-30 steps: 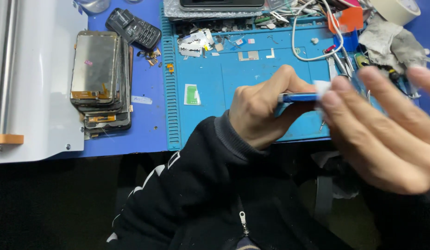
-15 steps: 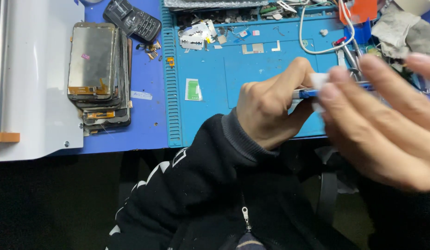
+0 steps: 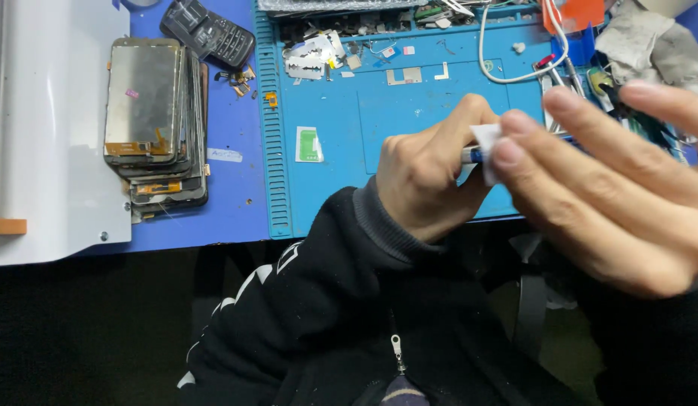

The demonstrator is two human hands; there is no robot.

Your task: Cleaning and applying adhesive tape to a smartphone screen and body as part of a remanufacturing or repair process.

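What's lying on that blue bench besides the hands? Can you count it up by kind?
Stack of phone screens: 1
Keypad phone: 1
Green and white sticker: 1
White cable: 1
Grey cloth: 1
Small white wipe, pinched between the left hand and right hand: 1
Total: 6

Blue work mat (image 3: pixel 409 135); white wipe (image 3: pixel 487 146); black sleeve (image 3: pixel 326 286); white cable (image 3: pixel 507 75); black keypad phone (image 3: pixel 210 34).
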